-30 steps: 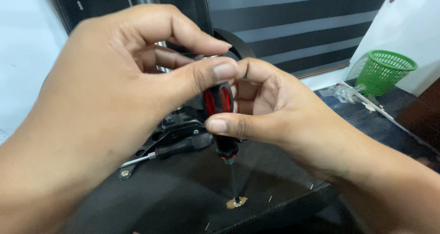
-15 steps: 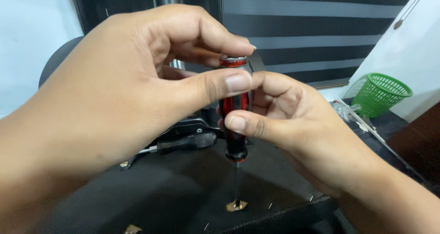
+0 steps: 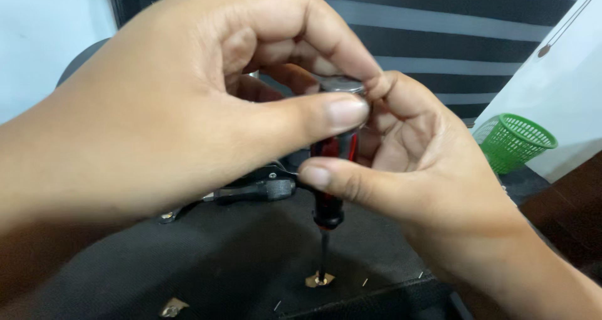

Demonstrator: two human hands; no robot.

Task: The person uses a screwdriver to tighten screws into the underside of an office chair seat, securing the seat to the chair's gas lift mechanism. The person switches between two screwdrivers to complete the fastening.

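Bright, even indoor light with soft shadows; the near hands (image 3: 301, 132) look slightly soft, the background mildly blurred

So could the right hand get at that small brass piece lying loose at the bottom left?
Probably not right now: the right hand is gripping the screwdriver, with the left hand alongside. The loose brass piece itself lies uncovered on the dark surface.

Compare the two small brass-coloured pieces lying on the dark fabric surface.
The brass-coloured piece under the screwdriver tip is pinned by the red-and-black screwdriver, which both hands hold upright; the loose brass-coloured piece at the lower left lies untouched. The first lies flat and square-edged; the second looks crumpled. Both rest on the dark fabric surface and look alike in size.
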